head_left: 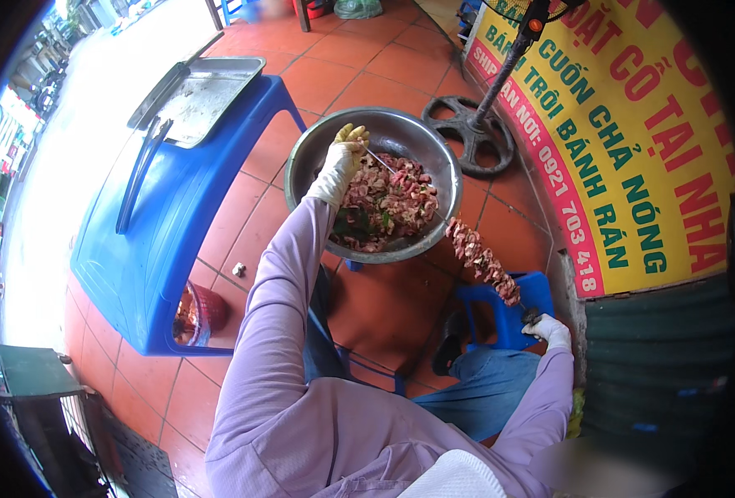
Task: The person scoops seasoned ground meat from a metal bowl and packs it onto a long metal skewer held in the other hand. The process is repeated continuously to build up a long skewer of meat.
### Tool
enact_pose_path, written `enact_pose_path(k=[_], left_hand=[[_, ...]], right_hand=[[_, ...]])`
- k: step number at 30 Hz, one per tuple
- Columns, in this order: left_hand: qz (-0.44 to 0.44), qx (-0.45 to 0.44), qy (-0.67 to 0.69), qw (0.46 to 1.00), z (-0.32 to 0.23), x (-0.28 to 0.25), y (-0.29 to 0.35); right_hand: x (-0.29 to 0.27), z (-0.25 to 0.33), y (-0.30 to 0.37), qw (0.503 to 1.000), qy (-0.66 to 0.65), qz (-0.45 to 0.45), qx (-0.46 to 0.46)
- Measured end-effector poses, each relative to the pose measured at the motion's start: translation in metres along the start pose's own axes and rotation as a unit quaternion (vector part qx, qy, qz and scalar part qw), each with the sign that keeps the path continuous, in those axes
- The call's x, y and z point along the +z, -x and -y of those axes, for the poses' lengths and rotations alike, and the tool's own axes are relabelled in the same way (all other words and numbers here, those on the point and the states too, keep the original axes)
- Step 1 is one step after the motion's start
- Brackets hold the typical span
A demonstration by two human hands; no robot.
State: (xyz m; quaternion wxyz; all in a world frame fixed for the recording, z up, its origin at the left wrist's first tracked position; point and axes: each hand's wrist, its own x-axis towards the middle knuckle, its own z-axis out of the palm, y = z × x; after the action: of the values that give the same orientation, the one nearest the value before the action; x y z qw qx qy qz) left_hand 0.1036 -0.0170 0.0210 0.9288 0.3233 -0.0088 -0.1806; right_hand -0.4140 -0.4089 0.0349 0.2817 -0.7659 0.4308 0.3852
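Note:
A wide metal bowl (417, 133) in front of me holds loose pieces of raw meat (396, 199) and some dark green leaves (351, 222). Slanting across it is a long thin metal skewer (380, 161), with meat (482, 262) threaded close together along its lower right part. My right hand (552, 333), in a white glove, is closed on the skewer's dark handle end, beside my knee. Over the bowl's upper left, my gloved left hand (348, 158) has its yellow-stained fingers curled round the skewer's far end; the tip is hidden.
To the left stands a blue plastic table (160, 224) bearing a metal tray (210, 100) and dark tongs (139, 178). A red basket (210, 307) sits under its near end. Right are a blue stool (533, 290), a round metal stand base (471, 137) and a yellow sign (633, 141).

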Motion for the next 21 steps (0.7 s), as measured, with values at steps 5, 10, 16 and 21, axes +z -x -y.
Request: enact_pose_path(k=[5,10,16,21], left_hand=[[0.004,-0.054,0.071,0.996,-0.008,0.004,0.008],[0.045,-0.044,0.062,0.996,-0.008,0.009,0.009],[0.038,-0.012,-0.008,0.999,-0.009,0.002,0.007],[0.073,0.071,-0.134,0.986,-0.001,0.013,0.011]], right_hand=[[0.003,-0.009,-0.009,0.999,-0.01,-0.031,0.003],[0.002,-0.019,-0.015,1.0,-0.013,-0.001,0.002],[0.001,-0.007,-0.011,1.0,-0.008,-0.002,0.0],[0.002,-0.015,-0.013,1.0,-0.011,-0.015,0.021]])
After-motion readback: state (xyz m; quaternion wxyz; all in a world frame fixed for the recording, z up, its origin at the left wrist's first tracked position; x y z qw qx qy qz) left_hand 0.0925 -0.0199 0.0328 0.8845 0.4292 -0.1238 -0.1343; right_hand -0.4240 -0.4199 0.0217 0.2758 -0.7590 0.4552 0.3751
